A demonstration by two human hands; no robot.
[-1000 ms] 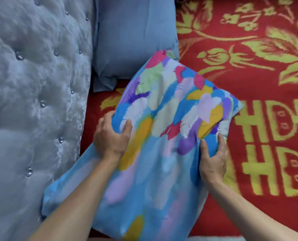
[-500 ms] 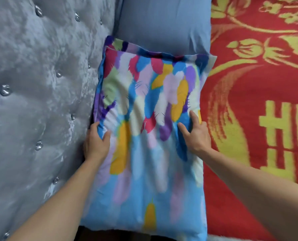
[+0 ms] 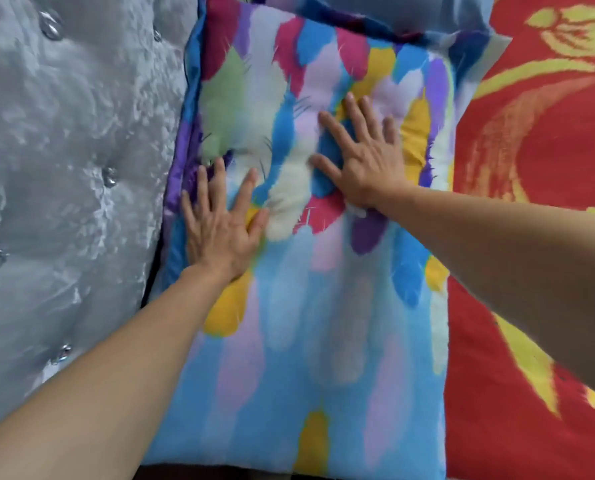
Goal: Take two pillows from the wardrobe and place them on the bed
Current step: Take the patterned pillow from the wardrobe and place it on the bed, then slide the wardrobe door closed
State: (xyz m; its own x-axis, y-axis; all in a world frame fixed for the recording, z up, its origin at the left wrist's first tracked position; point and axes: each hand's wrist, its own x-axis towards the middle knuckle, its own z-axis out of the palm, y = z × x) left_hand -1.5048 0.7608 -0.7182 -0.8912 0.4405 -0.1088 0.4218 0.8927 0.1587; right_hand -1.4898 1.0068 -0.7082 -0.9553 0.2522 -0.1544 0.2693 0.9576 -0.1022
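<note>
On your left: grey tufted headboard (image 3: 67, 161), crushed-velvet look, shiny button studs (image 3: 109, 177) set in the dimples. On your right: red blanket (image 3: 538, 174), yellow floral and block pattern.

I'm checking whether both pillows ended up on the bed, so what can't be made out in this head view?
- Plain blue pillow: mostly hidden under the feather-print pillow and cut off by the top edge.
- Wardrobe: outside the view.
- Feather-print pillow's near end: blurred, cut by the bottom edge.
- Palms of the left hand and right hand: face down on the pillow, unseen.
</note>
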